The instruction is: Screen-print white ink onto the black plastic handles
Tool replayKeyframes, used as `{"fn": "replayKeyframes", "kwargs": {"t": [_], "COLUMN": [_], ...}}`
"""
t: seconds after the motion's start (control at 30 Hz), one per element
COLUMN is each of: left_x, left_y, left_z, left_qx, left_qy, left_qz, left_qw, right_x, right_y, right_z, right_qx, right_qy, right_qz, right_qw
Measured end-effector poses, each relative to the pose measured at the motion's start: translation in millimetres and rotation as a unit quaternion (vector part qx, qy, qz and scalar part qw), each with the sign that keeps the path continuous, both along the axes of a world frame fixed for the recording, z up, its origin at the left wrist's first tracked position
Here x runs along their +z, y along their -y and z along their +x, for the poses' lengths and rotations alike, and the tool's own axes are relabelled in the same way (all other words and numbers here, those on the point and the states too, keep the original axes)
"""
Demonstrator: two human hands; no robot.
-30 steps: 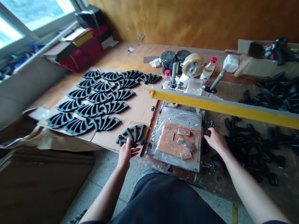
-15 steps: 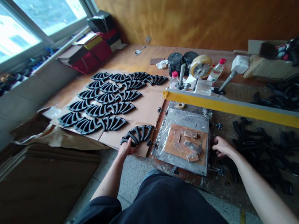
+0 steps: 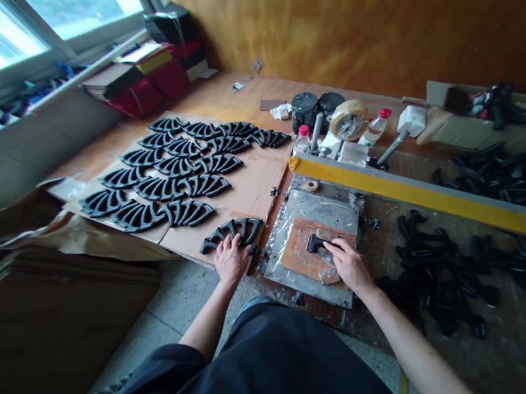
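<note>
Left hand [image 3: 231, 259] rests on the near fan of black parts [image 3: 233, 228], fingers slightly spread; can't tell if they grip. Right hand [image 3: 351, 265] has fingers pinched on one black part [image 3: 315, 243], over the wooden board [image 3: 293, 260] on the metal plate [image 3: 334, 209]. Five rows [image 3: 172, 188] lie on cardboard [image 3: 255, 183], look done; near fan looks partial. Loose heap [image 3: 443, 259] at right, far heap [image 3: 513, 172] behind: plenty left, I'd judge.

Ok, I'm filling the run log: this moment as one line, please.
left hand: at black parts on cardboard | right hand: holding black piece over wooden board
</note>
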State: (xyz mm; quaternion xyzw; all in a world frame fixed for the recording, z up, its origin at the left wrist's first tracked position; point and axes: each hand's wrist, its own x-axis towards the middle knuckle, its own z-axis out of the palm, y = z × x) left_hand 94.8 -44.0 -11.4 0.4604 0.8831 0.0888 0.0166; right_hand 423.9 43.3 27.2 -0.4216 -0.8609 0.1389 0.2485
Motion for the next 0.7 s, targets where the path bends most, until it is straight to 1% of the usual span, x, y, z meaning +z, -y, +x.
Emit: {"fn": "replayKeyframes", "kwargs": {"t": [0.07,0.13,0.2,0.23,0.33,0.43,0.5,0.57,0.63,0.7], "left_x": [-1.1,-1.6,-2.4,-3.1,-5.6,-5.7,-2.6,2.9,9.8,16.5], "left_y": [-4.8,-9.6,-14.7,-17.1,-21.6,-18.2,-12.1,-5.8,-2.1,-2.9], "left_z": [2.3,2.7,2.3,1.5,-3.8,-11.9,-16.4,-19.6,-22.2,-25.7], "left_qx": [0.001,0.009,0.019,0.023,0.026,0.012,-0.007,-0.027,-0.045,-0.061], "left_qy": [-0.007,-0.005,0.002,0.005,0.018,0.022,0.004,-0.023,-0.041,-0.051], "left_qz": [-0.011,-0.021,-0.024,-0.024,-0.024,-0.009,0.023,0.068,0.112,0.146], "left_qw": [1.0,1.0,1.0,0.999,0.999,1.0,1.0,0.997,0.992,0.986], "right_x": [0.2,9.9,22.9,28.5,35.7,32.8,30.6,30.4,32.0,35.0], "right_y": [4.0,5.5,5.4,4.9,2.8,1.6,1.8,2.6,3.4,3.5], "right_z": [-3.7,-5.7,-14.4,-22.9,-64.0,-116.1,-147.7,-172.9,-191.4,-204.2], "right_qx": [-0.011,-0.009,0.011,0.027,0.084,0.111,0.115,0.122,0.128,0.124], "right_qy": [0.068,0.117,0.122,0.104,0.007,-0.064,-0.082,-0.086,-0.087,-0.085], "right_qz": [0.029,0.048,0.049,0.039,-0.032,-0.145,-0.222,-0.282,-0.317,-0.325], "right_qw": [0.997,0.992,0.991,0.993,0.996,0.981,0.965,0.948,0.936,0.934]}}
